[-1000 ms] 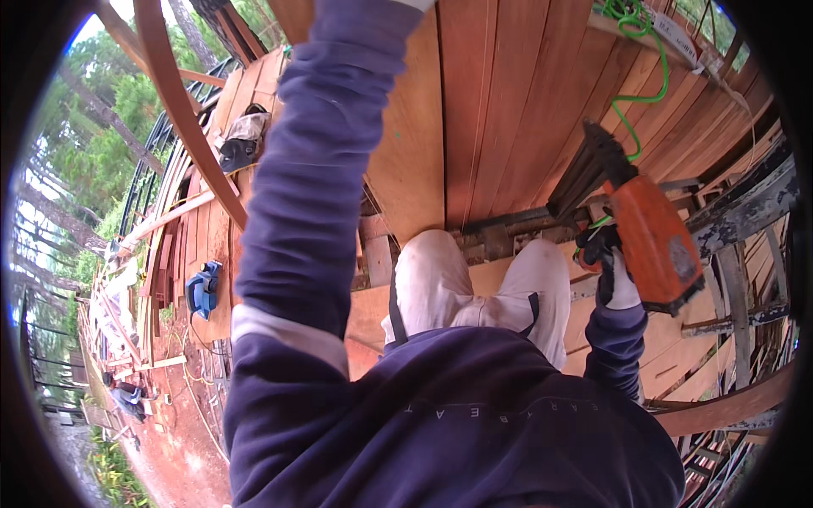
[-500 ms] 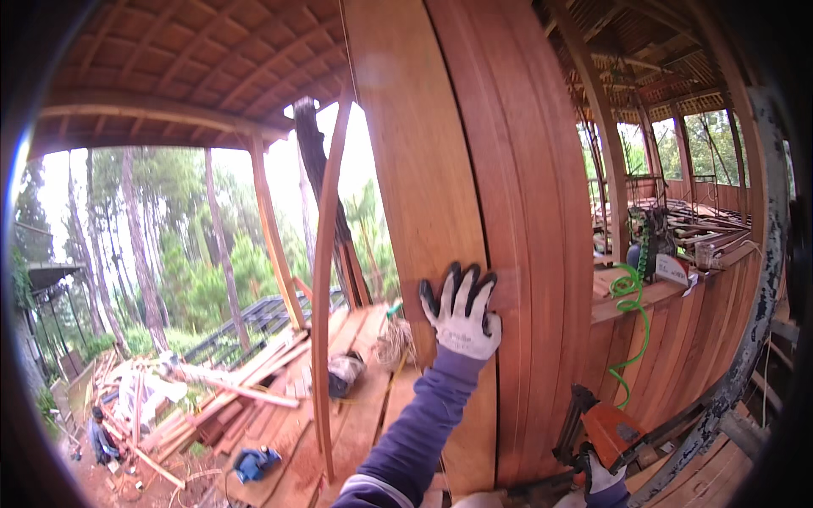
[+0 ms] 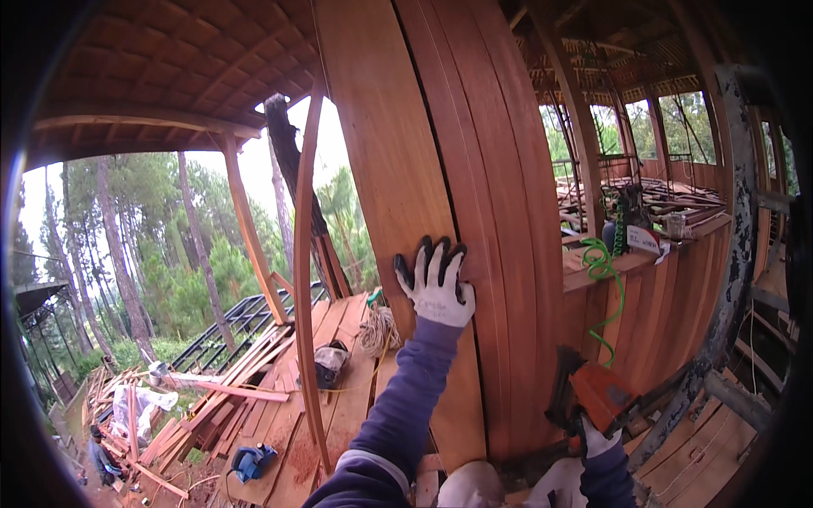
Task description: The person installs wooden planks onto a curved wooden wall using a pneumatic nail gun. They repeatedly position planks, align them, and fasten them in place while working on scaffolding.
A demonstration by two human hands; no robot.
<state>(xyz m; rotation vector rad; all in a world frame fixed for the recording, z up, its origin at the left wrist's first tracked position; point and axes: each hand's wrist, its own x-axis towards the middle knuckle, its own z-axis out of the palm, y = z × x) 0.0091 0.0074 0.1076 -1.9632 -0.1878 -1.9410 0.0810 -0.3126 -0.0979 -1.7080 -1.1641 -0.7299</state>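
The left hand point(image 3: 436, 284), in a white knit glove with dark coated fingertips, lies flat and spread wide on a board point(image 3: 398, 169), gripping nothing. That board is smooth, reddish-brown timber, standing upright as the outermost of a row of like planks that bend with the lens; a dark seam runs just right of the fingers. The purple sleeve reaches up to it from the lower edge, the arm nearly straight.

Low and right of that hand, the right hand point(image 3: 597, 440), also gloved in white, is wrapped around the grip of an orange nailer point(image 3: 597, 398) with a black nose, held close to the foot of the planks. A coiled green hose point(image 3: 603, 267) hangs over the ledge above the nailer, and a small white-labelled box point(image 3: 645, 239) sits on that ledge. Down to the left of the left hand lie a hank of pale rope point(image 3: 378, 328), loose timber offcuts and a blue power tool point(image 3: 252, 461) on the plank floor.
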